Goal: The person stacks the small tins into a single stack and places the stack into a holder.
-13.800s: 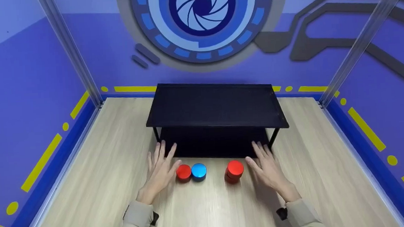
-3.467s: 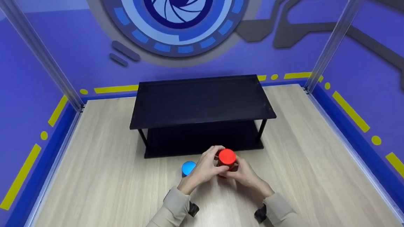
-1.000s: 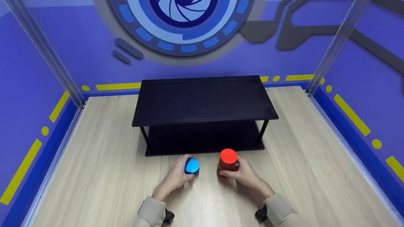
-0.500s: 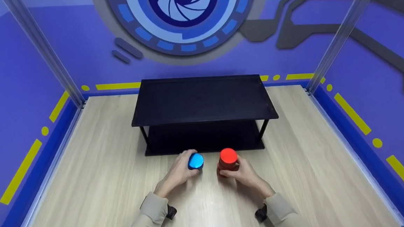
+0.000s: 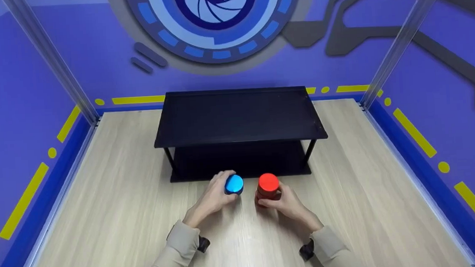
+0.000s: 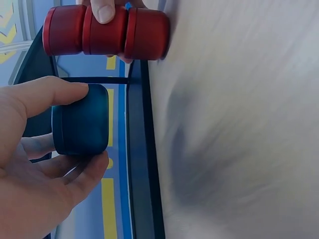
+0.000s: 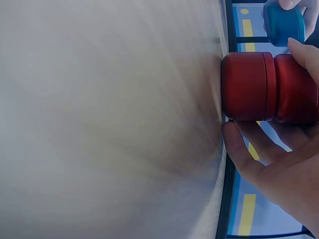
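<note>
My left hand pinches a small blue round tin between thumb and fingers. In the left wrist view that blue tin is off the table, beside the red stack and apart from it. Three red tins stand one on top of another, upright on the table. My right hand steadies this stack, its thumb on the middle tin. In the right wrist view the lowest red tin rests on the tabletop, with fingers curved along its far side. From the head view the top red lid hides most of the tins below.
Just behind the tins stands a black two-tier shelf; its lower board lies near the table surface. Pale wood tabletop stretches to both sides. Blue-purple panels with metal corner posts enclose the back and sides.
Earlier, two red tins were stacked and one stood beside the blue; now all three reds are stacked. The left hand left the stack, took the blue tin, and carried it rightward, toward the shelf.
</note>
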Tool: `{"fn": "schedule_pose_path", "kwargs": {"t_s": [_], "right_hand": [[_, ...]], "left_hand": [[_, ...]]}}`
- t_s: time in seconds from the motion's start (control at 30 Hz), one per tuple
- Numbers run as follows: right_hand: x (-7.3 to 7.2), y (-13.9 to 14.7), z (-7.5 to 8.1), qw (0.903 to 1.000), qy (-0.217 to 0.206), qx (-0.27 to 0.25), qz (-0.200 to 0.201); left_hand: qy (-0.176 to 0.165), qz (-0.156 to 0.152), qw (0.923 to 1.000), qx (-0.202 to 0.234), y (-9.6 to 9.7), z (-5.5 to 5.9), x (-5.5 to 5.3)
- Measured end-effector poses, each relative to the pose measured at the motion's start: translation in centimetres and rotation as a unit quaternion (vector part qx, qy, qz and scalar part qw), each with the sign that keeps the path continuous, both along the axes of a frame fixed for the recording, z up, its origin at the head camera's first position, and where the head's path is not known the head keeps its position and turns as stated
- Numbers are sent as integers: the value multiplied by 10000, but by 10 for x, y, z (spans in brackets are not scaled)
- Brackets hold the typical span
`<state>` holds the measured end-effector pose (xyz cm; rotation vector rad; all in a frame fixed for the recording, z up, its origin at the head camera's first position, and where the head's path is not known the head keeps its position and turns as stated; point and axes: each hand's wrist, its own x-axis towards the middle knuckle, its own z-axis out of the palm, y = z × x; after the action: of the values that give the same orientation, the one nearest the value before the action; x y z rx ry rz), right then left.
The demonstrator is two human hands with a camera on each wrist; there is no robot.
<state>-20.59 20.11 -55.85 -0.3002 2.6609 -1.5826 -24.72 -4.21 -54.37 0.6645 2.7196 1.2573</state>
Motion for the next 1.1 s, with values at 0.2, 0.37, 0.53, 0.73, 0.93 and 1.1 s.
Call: {"fn": "schedule_pose_path", "kwargs": {"t_s": [0.2, 0.37, 0.53, 0.73, 0.93, 1.1], "right_hand": [[5, -2, 12, 10000, 6, -30, 35], [4, -2, 10, 9999, -67, -144, -9], [4, -1, 8, 9998, -66, -170, -4], [1, 0, 2, 9998, -86, -170, -23], [-8, 3, -18, 9999, 51, -103, -117], [2, -2, 5, 9999, 0, -109, -73]], "left_hand": [[112, -39, 9999, 102, 4, 7, -2], [163, -36, 9997, 194, 8, 13, -3], [240, -23, 9993, 296, 12, 18, -5], [363, -138, 9986, 360, 17, 24, -7], [428, -180, 9982, 380, 24, 33, -8], [507, -220, 9978, 377, 27, 38, -8]]}}
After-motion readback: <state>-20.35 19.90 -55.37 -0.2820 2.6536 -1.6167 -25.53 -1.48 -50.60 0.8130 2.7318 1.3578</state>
